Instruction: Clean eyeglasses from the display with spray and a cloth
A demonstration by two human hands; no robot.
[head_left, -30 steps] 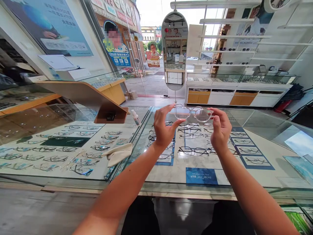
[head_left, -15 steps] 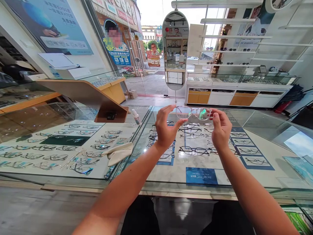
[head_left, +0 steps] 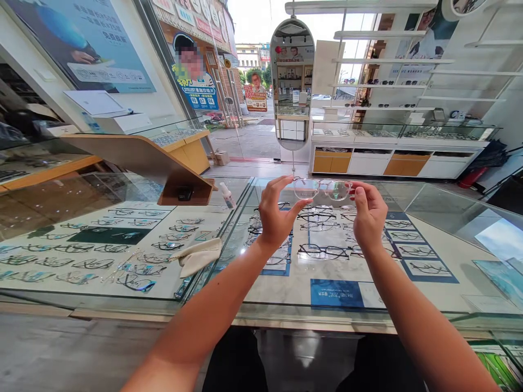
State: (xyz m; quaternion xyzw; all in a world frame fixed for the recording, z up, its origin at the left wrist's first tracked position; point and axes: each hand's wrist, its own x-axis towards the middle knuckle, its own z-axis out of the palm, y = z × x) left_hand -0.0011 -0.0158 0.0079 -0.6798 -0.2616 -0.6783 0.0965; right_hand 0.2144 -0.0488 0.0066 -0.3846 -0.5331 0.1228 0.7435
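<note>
A pair of clear-framed eyeglasses (head_left: 322,188) is held up above the glass counter, its lenses side by side. My left hand (head_left: 278,211) pinches the frame's left end, with the thumb stretched below the left lens. At the other end, my right hand (head_left: 368,212) grips the frame between thumb and fingers. Under the hands, several dark eyeglasses (head_left: 324,251) lie inside the display case. A folded beige cloth (head_left: 200,257) rests on the counter left of my left forearm.
A small white spray bottle (head_left: 227,196) stands on the counter beside a brown slanted stand (head_left: 163,163). Behind the hands rises an oval mirror (head_left: 293,81). Several more eyeglasses fill the left display case (head_left: 163,280). A blue card (head_left: 337,294) lies near the front edge.
The green reflection on the right lens has faded as the eyeglasses tilt slightly. Both hands keep almost the same place and grip.
</note>
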